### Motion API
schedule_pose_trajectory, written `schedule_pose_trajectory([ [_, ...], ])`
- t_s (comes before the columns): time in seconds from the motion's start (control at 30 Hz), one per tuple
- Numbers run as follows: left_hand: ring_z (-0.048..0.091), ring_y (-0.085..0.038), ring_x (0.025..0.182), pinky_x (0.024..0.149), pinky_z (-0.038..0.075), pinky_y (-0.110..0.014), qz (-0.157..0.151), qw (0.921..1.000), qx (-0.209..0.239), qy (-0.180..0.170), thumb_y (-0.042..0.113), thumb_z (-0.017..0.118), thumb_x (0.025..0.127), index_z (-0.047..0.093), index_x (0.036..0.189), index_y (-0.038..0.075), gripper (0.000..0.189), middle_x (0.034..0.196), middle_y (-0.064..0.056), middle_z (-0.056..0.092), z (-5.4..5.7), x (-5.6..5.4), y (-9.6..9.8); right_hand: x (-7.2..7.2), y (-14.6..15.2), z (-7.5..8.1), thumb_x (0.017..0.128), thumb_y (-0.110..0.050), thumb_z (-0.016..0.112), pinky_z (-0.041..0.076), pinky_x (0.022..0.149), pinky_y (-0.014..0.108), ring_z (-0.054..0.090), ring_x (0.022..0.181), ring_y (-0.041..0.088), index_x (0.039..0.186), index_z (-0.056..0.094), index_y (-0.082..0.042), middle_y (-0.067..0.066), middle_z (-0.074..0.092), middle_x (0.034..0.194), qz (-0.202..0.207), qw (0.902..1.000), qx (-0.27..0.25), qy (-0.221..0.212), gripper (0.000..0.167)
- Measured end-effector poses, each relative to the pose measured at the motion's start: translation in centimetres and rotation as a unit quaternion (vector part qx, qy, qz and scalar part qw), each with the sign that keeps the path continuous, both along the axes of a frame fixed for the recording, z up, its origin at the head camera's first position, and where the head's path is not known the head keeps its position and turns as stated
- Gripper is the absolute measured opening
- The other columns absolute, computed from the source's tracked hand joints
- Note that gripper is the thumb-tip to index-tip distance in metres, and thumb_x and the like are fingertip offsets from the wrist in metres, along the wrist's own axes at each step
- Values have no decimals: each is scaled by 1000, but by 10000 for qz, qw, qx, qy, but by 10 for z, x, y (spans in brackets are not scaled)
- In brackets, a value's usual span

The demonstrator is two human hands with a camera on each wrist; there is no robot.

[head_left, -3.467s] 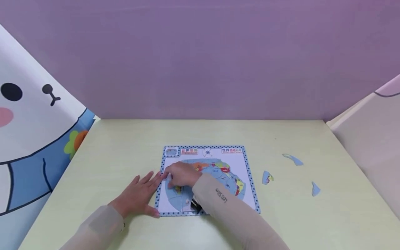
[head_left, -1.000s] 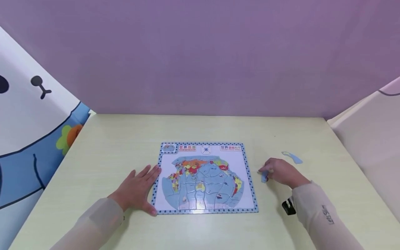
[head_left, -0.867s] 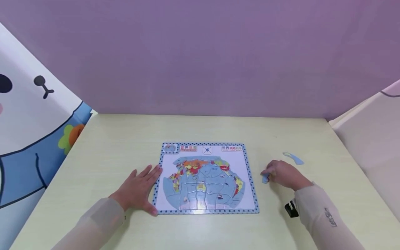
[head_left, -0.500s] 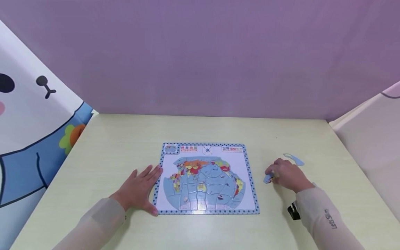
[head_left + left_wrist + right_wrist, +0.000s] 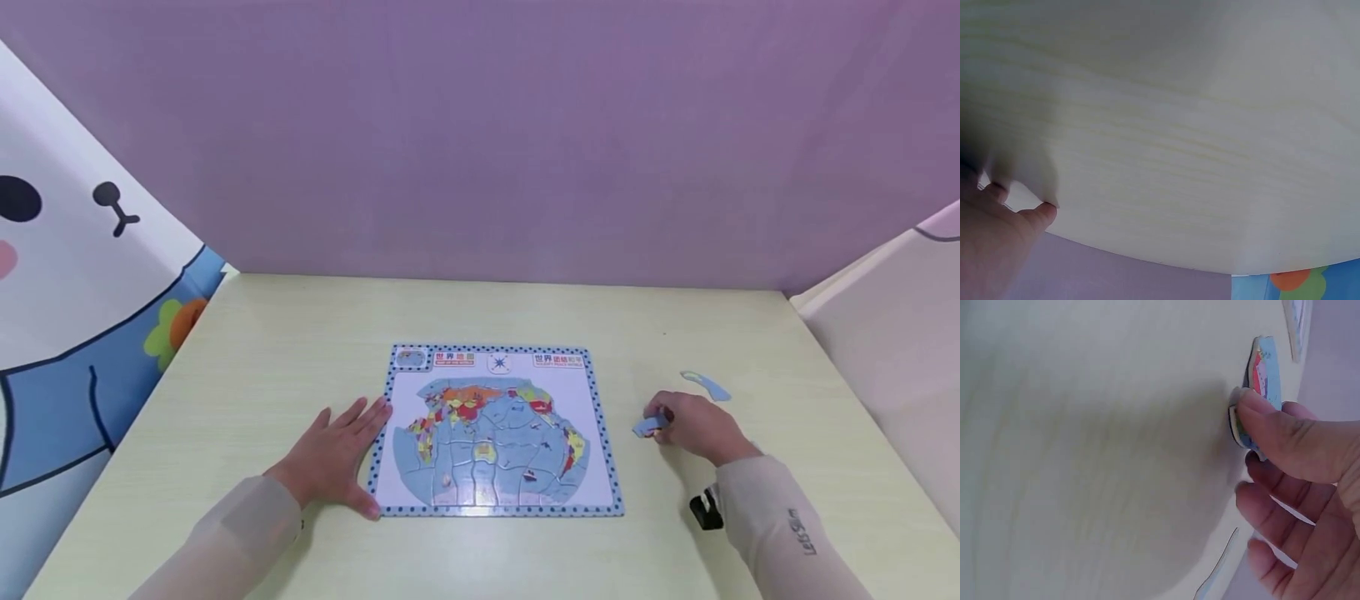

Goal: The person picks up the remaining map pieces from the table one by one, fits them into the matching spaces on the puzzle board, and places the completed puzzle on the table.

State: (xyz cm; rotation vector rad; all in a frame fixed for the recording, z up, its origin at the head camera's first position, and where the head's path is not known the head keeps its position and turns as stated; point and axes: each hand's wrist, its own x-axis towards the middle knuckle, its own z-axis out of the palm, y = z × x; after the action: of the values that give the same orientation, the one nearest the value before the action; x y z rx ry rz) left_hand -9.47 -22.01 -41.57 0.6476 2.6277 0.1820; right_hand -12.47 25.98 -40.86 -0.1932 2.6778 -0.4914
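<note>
A world map jigsaw board [image 5: 381, 467] with a dotted blue border lies on the table, its map made up of many fitted pieces. My left hand [image 5: 333, 458] rests flat at the board's left edge, fingers spread. To the right of the board, my right hand [image 5: 693, 423] pinches a jigsaw piece [image 5: 647, 427] between thumb and fingers, just over the table. Close up in the right wrist view, this puzzle piece [image 5: 1269, 369] is pale blue with red and green print; the thumb covers its lower part.
Behind the right hand lies a slim curved blue jigsaw piece [image 5: 707, 385]. A purple backdrop [image 5: 480, 150] rises at the table's far edge. Cartoon-printed cloth [image 5: 82, 275] hangs at the left, and a pale cloth panel [image 5: 892, 333] stands at the right.
My right hand has left the board's left part for the loose pieces at the right. There it has picked up the printed piece and turned it. The left hand stays in place.
</note>
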Motion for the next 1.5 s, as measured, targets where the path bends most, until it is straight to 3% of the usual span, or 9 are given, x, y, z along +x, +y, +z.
schedule_pose_trajectory([
  [0.17, 18, -40, 142, 104, 17, -70, 16, 10000, 20, 18, 71, 78, 54, 29, 149, 1, 128, 155, -15, 27, 1, 0, 0, 1, 2, -3, 79, 4, 72, 49, 74, 43, 53, 79, 23, 91, 66, -4, 5, 63, 86, -214, 9981, -562, 151, 16],
  [0.4, 17, -40, 142, 105, 16, -70, 66, 10000, 20, -51, 70, 78, 53, 28, 149, 1, 128, 155, -14, 27, 1, 0, 1, 5, 5, -7, 82, 5, 67, 49, 74, 42, 56, 79, 23, 95, 70, 3, 11, 67, 90, -238, 9943, -968, 387, 13],
  [0.67, 16, -40, 143, 105, 15, -70, 117, 9998, -1, -138, 69, 79, 54, 27, 150, 2, 127, 155, -14, 26, 1, 2, -1, 8, 2, -5, 90, 9, 55, 49, 72, 39, 58, 83, 25, 95, 67, 3, 12, 67, 91, -166, 9878, -1446, 564, 14],
  [0.83, 17, -40, 142, 104, 17, -70, 10, 10000, 29, -59, 70, 78, 55, 27, 149, 1, 127, 155, -15, 27, 1, 2, -2, 12, -1, -4, 93, 9, 49, 51, 63, 30, 60, 74, 20, 97, 62, 5, 11, 66, 88, -500, 9816, -1791, 431, 14],
  [1.07, 15, -39, 143, 105, 15, -70, 68, 9997, -52, -237, 66, 80, 55, 26, 150, 2, 126, 156, -14, 25, 4, 0, 3, 13, -16, -3, 98, 7, 40, 55, 65, 32, 63, 74, 24, 102, 54, 9, 16, 63, 91, -976, 9660, -2377, 293, 15],
  [1.2, 14, -38, 144, 107, 15, -68, 77, 9994, -110, -307, 66, 80, 56, 25, 151, 3, 126, 157, -13, 24, 4, -1, 7, 10, -31, -2, 101, 2, 38, 52, 65, 32, 61, 70, 21, 106, 51, 7, 13, 62, 91, -1129, 9632, -2430, 194, 15],
  [1.37, 14, -36, 144, 108, 17, -66, 44, 9995, -251, -211, 68, 78, 56, 25, 151, 5, 126, 157, -11, 24, 1, -2, 7, 1, -55, -2, 101, -1, 41, 47, 66, 32, 55, 71, 19, 109, 53, 5, 12, 61, 90, -953, 9668, -2356, 254, 15],
  [1.5, 16, -36, 144, 109, 19, -63, -16, 9992, -387, -105, 70, 77, 55, 26, 151, 5, 126, 156, -11, 25, 2, -2, 4, -6, -72, -4, 99, 1, 47, 50, 69, 32, 55, 75, 20, 105, 58, 4, 12, 61, 92, -840, 9686, -2313, 355, 13],
])
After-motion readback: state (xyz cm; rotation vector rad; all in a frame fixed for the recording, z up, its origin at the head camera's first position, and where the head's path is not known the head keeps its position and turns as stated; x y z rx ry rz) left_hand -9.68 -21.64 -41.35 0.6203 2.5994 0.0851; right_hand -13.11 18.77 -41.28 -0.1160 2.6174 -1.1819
